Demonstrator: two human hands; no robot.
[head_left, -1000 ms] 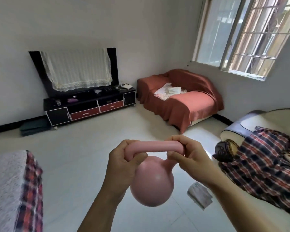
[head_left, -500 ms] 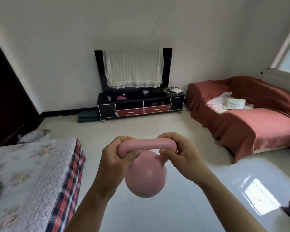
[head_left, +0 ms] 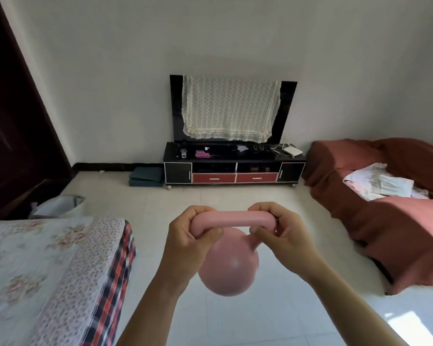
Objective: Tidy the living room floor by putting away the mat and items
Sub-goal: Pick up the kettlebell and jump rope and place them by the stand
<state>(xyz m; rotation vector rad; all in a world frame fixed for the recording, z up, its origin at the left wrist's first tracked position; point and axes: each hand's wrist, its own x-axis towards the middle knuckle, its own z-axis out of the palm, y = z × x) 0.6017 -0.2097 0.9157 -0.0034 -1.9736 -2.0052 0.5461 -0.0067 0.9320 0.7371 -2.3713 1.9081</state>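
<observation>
Pink and smooth, the round kettlebell (head_left: 229, 267) hangs in mid-air above the pale tiled floor (head_left: 273, 318), carried by its horizontal bar handle. The left hand (head_left: 188, 242) forms a clenched grip around the left end of the handle, thumb under the bar. The right hand (head_left: 276, 233) forms a clenched grip around the right end, fingers curled over the top. Both forearms extend up from the lower edge of the view.

To the left, just beside the left forearm, stands a bed with a floral cover and red plaid side (head_left: 60, 275). To the right sits a sofa under a rust-red throw (head_left: 395, 221), with folded pale cloth (head_left: 380, 184) lying on its seat. Against the far wall, a black television cabinet with two red drawers (head_left: 235, 168) carries a black screen draped with a cream lace cloth (head_left: 229, 108). Folded dark grey mats (head_left: 145, 176) lie on the floor just beside the cabinet's left end.
</observation>
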